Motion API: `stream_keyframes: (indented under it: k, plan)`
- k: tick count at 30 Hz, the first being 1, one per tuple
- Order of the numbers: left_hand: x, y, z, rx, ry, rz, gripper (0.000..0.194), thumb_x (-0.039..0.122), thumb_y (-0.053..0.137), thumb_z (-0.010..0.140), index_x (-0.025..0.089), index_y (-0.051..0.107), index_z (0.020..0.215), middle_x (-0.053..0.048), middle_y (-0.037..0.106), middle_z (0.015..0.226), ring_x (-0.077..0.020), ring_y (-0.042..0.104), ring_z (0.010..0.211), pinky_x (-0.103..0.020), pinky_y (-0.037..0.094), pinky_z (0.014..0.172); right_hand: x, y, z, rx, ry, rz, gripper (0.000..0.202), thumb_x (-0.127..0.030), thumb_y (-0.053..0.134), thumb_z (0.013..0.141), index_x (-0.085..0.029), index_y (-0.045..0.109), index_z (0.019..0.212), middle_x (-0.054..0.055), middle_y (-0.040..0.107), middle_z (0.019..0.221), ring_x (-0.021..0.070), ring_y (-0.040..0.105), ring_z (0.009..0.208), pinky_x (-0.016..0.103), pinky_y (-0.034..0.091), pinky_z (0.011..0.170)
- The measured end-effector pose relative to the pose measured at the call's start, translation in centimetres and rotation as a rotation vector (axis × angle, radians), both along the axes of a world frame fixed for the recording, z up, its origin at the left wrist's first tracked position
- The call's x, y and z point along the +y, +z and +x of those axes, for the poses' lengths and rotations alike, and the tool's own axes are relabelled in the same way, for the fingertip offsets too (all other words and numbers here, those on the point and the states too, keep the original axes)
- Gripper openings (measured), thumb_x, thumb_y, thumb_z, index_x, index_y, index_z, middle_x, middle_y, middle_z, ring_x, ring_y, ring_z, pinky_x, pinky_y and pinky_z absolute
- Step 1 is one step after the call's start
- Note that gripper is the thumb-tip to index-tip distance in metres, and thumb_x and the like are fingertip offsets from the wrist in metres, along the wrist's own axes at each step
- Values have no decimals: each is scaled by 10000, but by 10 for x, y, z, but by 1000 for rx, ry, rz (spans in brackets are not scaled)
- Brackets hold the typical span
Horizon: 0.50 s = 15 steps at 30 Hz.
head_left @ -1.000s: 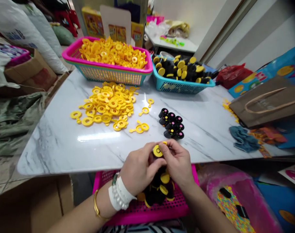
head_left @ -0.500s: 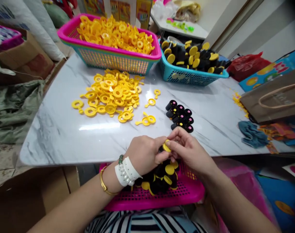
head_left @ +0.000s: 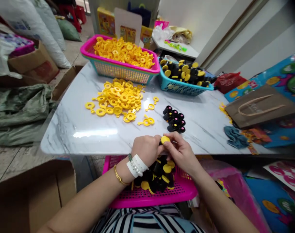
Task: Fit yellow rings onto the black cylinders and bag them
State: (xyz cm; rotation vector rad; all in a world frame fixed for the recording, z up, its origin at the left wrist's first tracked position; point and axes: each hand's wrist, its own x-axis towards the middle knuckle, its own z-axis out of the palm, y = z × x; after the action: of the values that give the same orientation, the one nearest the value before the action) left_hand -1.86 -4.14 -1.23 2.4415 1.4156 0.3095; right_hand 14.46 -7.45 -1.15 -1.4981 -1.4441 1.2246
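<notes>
Between my hands, over the front edge of the table, is a small black cylinder with a round yellow cap (head_left: 165,139). My left hand (head_left: 147,149) is closed around its black body, which is mostly hidden by the fingers. At the cap's right side, my right hand (head_left: 180,151) pinches it with thumb and fingers. Just below both hands, a pink basket (head_left: 186,191) on my lap holds several black cylinders with yellow caps (head_left: 162,178). Beyond my right hand, a cluster of black cylinders (head_left: 174,119) with pink or yellow dots on their ends lies on the table.
A heap of yellow ring-shaped caps with tabs (head_left: 120,97) lies on the marble-patterned table (head_left: 65,123). Behind it stands a pink-rimmed basket (head_left: 123,72) full of similar caps. A blue basket (head_left: 183,88) holds capped black cylinders. A brown paper bag (head_left: 261,106) lies at right.
The view has shifted, showing more of the room behind the table. The yellow cap now faces upward more, and my right fingers have moved to its side. Both hands still hold the capped cylinder.
</notes>
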Motion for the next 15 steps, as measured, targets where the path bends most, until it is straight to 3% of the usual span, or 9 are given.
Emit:
stream_keyframes:
  k: [4,8,11,15]
  plan:
    - [-6,1,0,51,10,-12,341,485,483,933,192,615,1046,-80,718,776,-307,702,736,-353,485,577,-3,6,-2,-9,109,-4,270,-399,602,882,-226,496,1059,-48,512,732,106,495,575,214,447,490]
    - [-18,4,-15,13,-186,-47,275,419,622,860,216,625,1045,-56,720,839,-277,691,791,-345,501,646,-24,20,2,-252,158,93,226,-232,662,797,-206,511,963,-68,497,684,92,449,588,208,343,526]
    - [-21,12,-23,-54,-285,-99,336,391,691,805,253,631,1104,-28,708,824,-240,670,783,-316,490,658,-48,30,15,-473,211,37,142,-168,616,778,-201,531,886,-73,469,625,98,441,573,226,289,527]
    - [1,22,-6,-183,-89,-100,389,403,649,848,214,592,1184,-19,695,822,-210,651,791,-323,488,735,-62,36,38,-693,251,-40,230,-232,698,738,-208,601,945,-49,546,662,122,477,604,242,277,550]
